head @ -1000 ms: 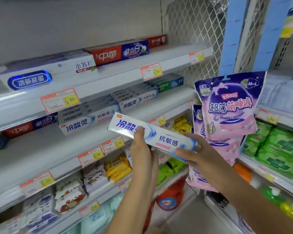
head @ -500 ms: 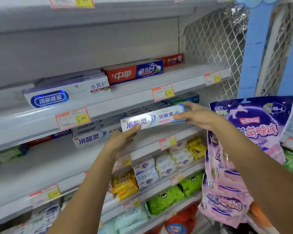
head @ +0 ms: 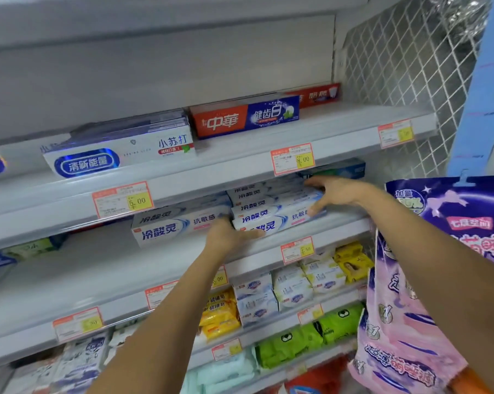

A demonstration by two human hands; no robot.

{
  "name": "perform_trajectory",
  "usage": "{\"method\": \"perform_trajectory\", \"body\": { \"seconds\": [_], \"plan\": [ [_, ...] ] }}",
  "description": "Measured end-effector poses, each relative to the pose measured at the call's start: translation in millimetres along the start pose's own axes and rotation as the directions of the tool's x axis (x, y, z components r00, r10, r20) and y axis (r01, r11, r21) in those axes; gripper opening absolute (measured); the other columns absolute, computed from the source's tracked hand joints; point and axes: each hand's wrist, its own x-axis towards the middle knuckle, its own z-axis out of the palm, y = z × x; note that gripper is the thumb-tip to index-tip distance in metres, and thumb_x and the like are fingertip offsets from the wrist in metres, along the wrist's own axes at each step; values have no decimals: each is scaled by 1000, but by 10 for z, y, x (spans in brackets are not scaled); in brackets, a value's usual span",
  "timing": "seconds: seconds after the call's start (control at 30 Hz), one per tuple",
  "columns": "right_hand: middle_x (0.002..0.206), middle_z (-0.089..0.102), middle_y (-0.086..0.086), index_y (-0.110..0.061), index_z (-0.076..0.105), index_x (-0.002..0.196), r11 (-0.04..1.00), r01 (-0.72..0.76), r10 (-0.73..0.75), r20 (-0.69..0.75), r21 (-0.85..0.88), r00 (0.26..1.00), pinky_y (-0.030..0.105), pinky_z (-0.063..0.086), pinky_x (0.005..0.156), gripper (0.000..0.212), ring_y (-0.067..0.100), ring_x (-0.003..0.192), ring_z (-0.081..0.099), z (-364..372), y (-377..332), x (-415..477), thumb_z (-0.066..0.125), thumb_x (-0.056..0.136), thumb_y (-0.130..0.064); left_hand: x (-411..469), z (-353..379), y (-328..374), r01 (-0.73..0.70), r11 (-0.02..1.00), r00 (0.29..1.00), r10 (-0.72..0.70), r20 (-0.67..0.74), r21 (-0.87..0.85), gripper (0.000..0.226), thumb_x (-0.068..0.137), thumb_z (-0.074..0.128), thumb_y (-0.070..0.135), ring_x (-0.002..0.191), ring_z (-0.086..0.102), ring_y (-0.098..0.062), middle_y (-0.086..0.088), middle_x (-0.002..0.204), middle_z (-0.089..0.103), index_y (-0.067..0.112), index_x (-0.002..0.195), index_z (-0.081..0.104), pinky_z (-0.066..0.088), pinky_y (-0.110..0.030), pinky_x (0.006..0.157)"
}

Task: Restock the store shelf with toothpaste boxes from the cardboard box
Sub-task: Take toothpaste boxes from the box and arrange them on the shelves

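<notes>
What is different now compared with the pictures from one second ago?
The toothpaste box went up and forward onto the shelf, among the stacked ones. The left hand and right hand now touch its ends. Upper-shelf boxes stayed.

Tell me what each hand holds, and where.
Nothing is lifted: the toothpaste box stack rests on the shelf. The left hand presses straight fingers on its front-left end; the right hand spans its right end, thumb low, fingers on top.

Even overhead store light, soft shadows under shelf lips; wide-angle bending at edges, slight motion blur overall.
</notes>
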Motion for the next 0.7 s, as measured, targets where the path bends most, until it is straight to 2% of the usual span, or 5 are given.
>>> {"method": "perform_trajectory", "body": {
  "seconds": [0.1,0.17,0.37,0.5,0.7],
  "plan": [
    [154,31,1,-22,29,148,998,-38,41,-64,57,997,28,28,108,99,22,136,35,118,126,44,84,66,-29,25,10,-76,-64,996,997,66,-26,68,41,74,75,47,74,57,-19,-3,81,59,14,88,54,48,-33,65],
    [155,28,3,-19,22,150,994,-36,48,-116,105,992,29,27,108,101,23,138,32,151,164,48,83,70,-26,32,20,-132,-65,985,997,69,-24,157,35,82,69,41,58,44,-11,4,65,48,18,70,45,34,-23,50],
    [146,43,10,-7,33,145,977,-36,55,-87,211,995,25,34,100,82,20,124,48,143,194,72,77,75,-10,108,164,-60,-45,954,999,51,-13,296,33,90,44,19,52,38,-16,-1,54,38,14,58,35,26,-26,47],
    [137,53,10,-4,45,137,965,-46,60,-49,257,997,21,36,94,68,15,107,52,134,189,68,74,76,0,158,202,-40,-18,964,1000,16,8,265,26,94,42,19,73,56,-27,-14,73,60,7,72,50,39,-27,59],
    [142,47,7,-7,36,144,970,-73,94,-82,234,992,23,30,99,74,23,126,46,158,158,81,72,79,-3,180,193,-54,-60,954,997,43,63,294,33,98,33,15,98,59,-39,-31,106,61,-10,105,53,46,-39,80]
  ]
}}
